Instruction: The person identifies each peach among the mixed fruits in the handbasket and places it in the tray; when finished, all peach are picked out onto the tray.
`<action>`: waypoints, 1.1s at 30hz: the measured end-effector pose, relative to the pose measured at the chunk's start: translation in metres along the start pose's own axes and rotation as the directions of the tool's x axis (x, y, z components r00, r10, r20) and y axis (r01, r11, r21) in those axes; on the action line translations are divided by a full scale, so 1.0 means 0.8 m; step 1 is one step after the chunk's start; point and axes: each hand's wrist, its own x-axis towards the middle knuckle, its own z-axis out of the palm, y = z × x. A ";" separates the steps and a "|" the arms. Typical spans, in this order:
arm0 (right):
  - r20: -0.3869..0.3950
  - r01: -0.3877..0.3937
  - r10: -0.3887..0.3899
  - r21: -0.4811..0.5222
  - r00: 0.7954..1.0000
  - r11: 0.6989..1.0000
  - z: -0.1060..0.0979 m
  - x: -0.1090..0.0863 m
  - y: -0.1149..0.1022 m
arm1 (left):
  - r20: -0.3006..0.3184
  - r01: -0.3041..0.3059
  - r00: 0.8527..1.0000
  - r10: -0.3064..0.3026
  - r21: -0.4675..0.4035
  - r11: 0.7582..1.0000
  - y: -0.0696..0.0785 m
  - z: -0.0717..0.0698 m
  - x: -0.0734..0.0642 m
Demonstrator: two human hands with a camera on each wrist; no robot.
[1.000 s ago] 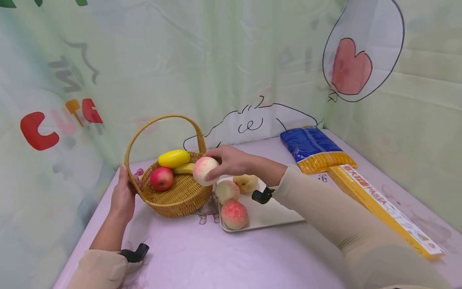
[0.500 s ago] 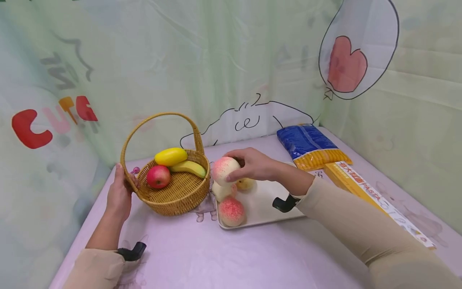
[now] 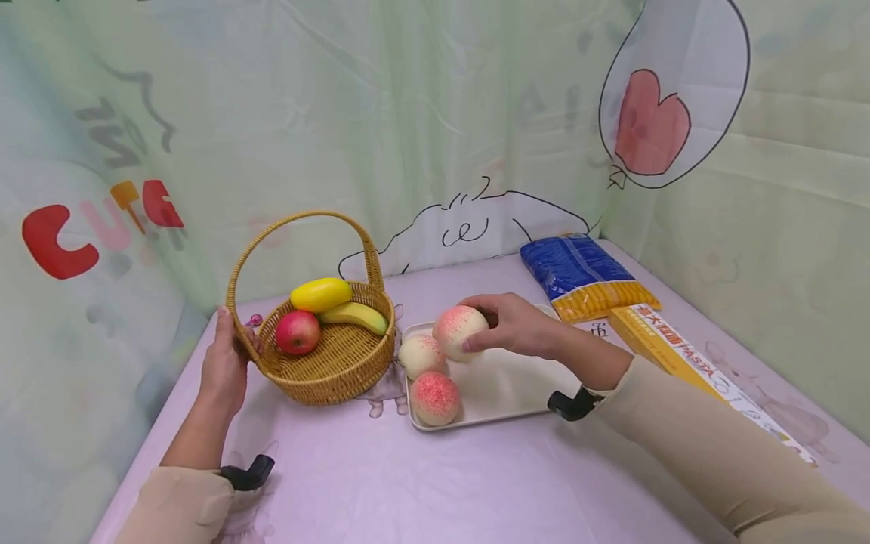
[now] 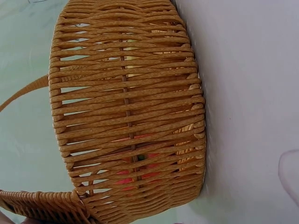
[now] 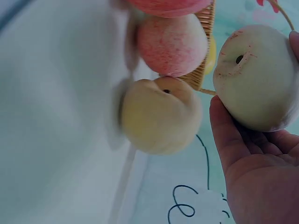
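Note:
In the head view my right hand [image 3: 513, 325] holds a pale peach with a pink blush [image 3: 461, 332] above the left part of a cream tray [image 3: 516, 381]. Two more peaches sit at the tray's left end: a pale pink one [image 3: 423, 357] and a redder one [image 3: 436, 398]. A yellowish peach [image 5: 159, 116], which the held one hides from the head camera, shows in the right wrist view. My left hand [image 3: 226, 370] grips the wicker basket [image 3: 333, 385] at the left foot of its handle. Inside lie a red apple [image 3: 297, 332], a banana [image 3: 355, 317] and an oblong yellow fruit [image 3: 322, 294].
A blue and yellow bag [image 3: 584, 276] lies at the back right of the table. In front of it is a long yellow and white pasta box [image 3: 700, 370], partly behind my right forearm. Printed curtains [image 3: 435, 113] stand close behind and at both sides.
My right hand has carried the peach from the basket's right rim rightward to over the tray. My left hand stays on the basket. The view has shifted slightly.

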 end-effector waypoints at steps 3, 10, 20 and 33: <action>0.008 -0.021 0.022 -0.001 1.000 1.000 0.005 -0.006 0.012 | -0.006 0.005 1.000 -0.005 0.010 1.000 0.000 0.000 0.001; 0.019 -0.035 0.035 -0.021 0.999 0.999 0.018 -0.014 0.036 | -0.009 0.005 1.000 -0.004 0.021 1.000 0.000 0.000 0.001; 0.020 -0.068 0.069 -0.043 0.997 0.997 0.030 -0.020 0.049 | -0.004 0.001 1.000 -0.001 0.016 1.000 0.000 0.000 -0.001; -0.022 -0.101 0.099 -0.154 0.995 0.983 0.041 -0.022 0.053 | 0.001 -0.002 1.000 0.002 0.039 0.999 0.000 0.000 -0.002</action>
